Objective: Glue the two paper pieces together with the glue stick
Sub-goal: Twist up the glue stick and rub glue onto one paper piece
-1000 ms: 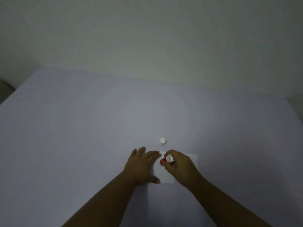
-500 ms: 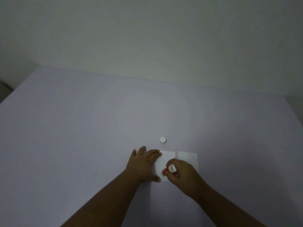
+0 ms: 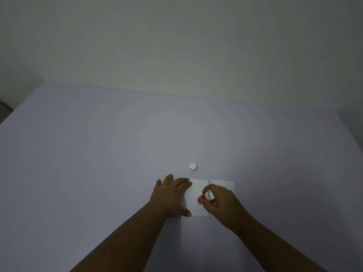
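Two white paper pieces lie side by side on the lilac table. My left hand (image 3: 170, 195) rests flat with spread fingers on the left edge of the left paper piece (image 3: 197, 188). My right hand (image 3: 222, 203) grips a red and white glue stick (image 3: 205, 196), tilted, with its lower end against the middle of that paper. The right paper piece (image 3: 224, 184) lies just beyond, partly hidden by my right hand. The glue stick's white cap (image 3: 193, 167) stands on the table behind the papers.
The lilac table (image 3: 98, 163) stretches wide to the left, right and back, ending at a pale wall. A dark object shows at the far left edge past the table corner.
My right hand with the glue stick has slid toward me across the left paper and a little to the right, uncovering more of both papers. My left hand has stayed put.
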The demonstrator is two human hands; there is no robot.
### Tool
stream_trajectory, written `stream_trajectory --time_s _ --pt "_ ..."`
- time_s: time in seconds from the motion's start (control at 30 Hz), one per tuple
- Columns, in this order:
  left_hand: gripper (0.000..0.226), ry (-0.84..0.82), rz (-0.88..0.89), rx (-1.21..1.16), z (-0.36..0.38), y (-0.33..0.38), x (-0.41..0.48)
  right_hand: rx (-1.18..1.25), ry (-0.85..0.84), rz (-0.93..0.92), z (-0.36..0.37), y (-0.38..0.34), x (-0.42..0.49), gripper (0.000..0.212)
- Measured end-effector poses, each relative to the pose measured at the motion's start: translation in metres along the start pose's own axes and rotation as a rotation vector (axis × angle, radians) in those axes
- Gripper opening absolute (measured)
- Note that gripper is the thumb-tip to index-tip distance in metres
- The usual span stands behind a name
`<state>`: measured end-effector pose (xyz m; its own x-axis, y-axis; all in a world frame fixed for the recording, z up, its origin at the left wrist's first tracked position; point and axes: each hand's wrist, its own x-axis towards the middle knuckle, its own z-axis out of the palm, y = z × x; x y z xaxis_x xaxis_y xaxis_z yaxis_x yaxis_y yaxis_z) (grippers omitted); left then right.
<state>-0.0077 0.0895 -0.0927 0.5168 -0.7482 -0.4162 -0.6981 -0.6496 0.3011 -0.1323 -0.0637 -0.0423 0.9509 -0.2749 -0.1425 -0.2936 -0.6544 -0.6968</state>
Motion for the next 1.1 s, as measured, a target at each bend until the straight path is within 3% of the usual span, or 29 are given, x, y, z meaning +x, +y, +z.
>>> stream_trajectory --time_s 0.13,0.3,0.47,0.67,0.83,0.97,1.1 --pt "0.1 -0.002 0.009 0.007 -0.001 0.0 0.0 0.031 -0.074 0.005 0.002 0.003 -0.014 0.01" --pt "0.1 -0.015 0.004 0.003 -0.001 0.001 -0.001 -0.001 0.074 0.018 -0.004 0.01 0.015 0.01" --pt "0.1 -0.015 0.009 0.018 0.0 0.0 0.001 -0.053 0.108 0.01 -0.007 0.013 0.03 0.01" --pt "0.099 -0.012 0.015 0.002 -0.001 0.0 0.001 -0.014 0.006 -0.044 0.001 0.012 -0.005 0.012" --pt "0.1 -0.006 0.019 0.02 0.0 0.0 0.001 0.023 -0.063 0.027 0.0 0.006 -0.022 0.01" --pt "0.101 -0.02 0.003 0.011 0.001 0.001 0.003 0.303 0.136 0.299 -0.015 0.003 -0.014 0.008" --pt "0.103 -0.03 -0.008 -0.001 0.003 0.0 0.004 1.196 0.247 0.602 -0.034 0.007 0.001 0.009"
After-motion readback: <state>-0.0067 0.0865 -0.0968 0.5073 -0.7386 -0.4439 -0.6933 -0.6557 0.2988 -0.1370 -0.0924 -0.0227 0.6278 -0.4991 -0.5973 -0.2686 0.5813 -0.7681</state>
